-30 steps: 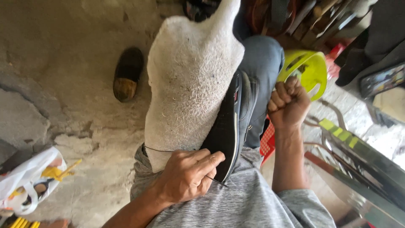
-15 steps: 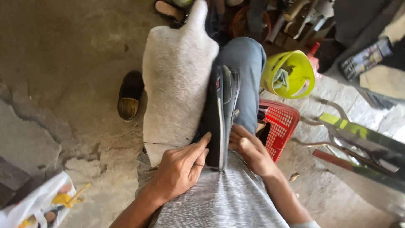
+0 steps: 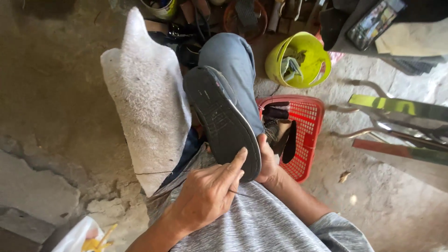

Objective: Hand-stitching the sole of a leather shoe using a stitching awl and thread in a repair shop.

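A dark shoe [image 3: 224,126] lies sole-up on my lap, toe pointing away over my jeans-clad knee [image 3: 228,56]. My right hand [image 3: 268,161] grips its heel from the right side. My left hand [image 3: 205,196] sits just below the heel with fingers curled and the index finger pressed on the sole's edge. It seems to pinch a thin dark thread [image 3: 158,172] that runs off to the left. A white woolly cloth [image 3: 149,112] drapes over my left leg beside the shoe.
A red plastic basket [image 3: 311,116] with dark pieces stands on the floor to the right. Beyond it is a yellow-green bucket [image 3: 317,56]. Metal bars [image 3: 396,105] lie at the far right, tools and tins clutter the top, and a plastic bag [image 3: 79,235] sits bottom left.
My right hand came down from a raised fist at the right and took the shoe's heel. The shoe turned from edge-on to sole-up. My left hand stayed at the heel.
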